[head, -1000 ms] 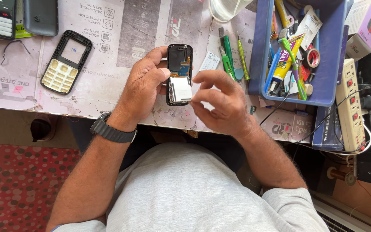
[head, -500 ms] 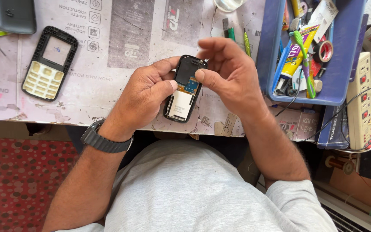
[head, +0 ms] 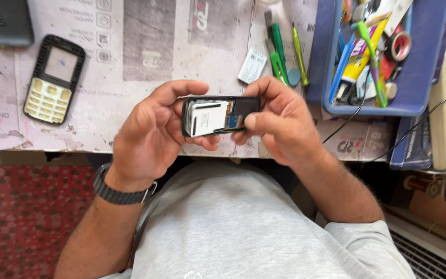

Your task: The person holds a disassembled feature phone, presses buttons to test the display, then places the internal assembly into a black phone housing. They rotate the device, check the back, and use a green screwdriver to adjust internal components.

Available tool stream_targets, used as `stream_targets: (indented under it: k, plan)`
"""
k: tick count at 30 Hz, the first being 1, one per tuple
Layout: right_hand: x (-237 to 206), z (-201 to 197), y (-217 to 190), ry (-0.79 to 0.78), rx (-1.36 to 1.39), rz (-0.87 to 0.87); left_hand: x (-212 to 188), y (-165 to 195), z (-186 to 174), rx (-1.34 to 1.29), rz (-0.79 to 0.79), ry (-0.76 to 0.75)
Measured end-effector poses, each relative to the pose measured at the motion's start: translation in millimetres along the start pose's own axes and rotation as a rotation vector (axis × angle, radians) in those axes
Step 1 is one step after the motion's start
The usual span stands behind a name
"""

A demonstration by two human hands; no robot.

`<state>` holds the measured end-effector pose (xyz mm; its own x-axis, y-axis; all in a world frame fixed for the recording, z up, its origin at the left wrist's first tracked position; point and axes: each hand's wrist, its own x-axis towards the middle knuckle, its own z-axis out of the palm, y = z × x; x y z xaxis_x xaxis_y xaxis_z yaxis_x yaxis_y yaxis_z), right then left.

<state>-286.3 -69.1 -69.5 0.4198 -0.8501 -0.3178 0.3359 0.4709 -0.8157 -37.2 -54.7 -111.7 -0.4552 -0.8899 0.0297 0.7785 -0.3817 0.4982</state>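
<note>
Centrally, an opened phone (head: 219, 117) is grasped sideways in the grip of both hands, left (head: 150, 135) and right (head: 280, 120), above the worktop (head: 130, 57) edge. A keypad frame (head: 54, 79) lies upper left, a blue tray (head: 419, 77) upper right.

Opened phone body (head: 220, 117): dark casing, back cover off, white label and blue patch exposed. Lies horizontal, long axis 9-to-3 o'clock, just above the table edge, frame centre.
</note>
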Motion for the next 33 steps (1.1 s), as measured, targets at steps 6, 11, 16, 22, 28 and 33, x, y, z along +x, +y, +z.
stream_targets:
  k: [6, 11, 16, 22, 28, 33]
  plan:
    - [-33, 7, 36, 0.026, 0.138, 0.085, -43, -41, 23, 0.208, 0.071, 0.177]
    - [-50, 12, 54, -0.014, 0.13, 0.128, -64, -65, 34, 0.526, 0.118, 0.325]
    - [-66, 9, 57, -0.102, -0.064, 0.087, -76, -71, 36, 0.592, 0.011, 0.384]
    - [-85, 6, 67, -0.071, -0.287, 0.14, -93, -79, 37, 0.662, -0.005, 0.308]
    - [-99, 7, 85, -0.059, -0.236, 0.198, -110, -87, 32, 0.734, 0.013, 0.3]
    - [-106, 10, 96, -0.074, -0.197, 0.207, -121, -93, 31, 0.774, 0.036, 0.309]
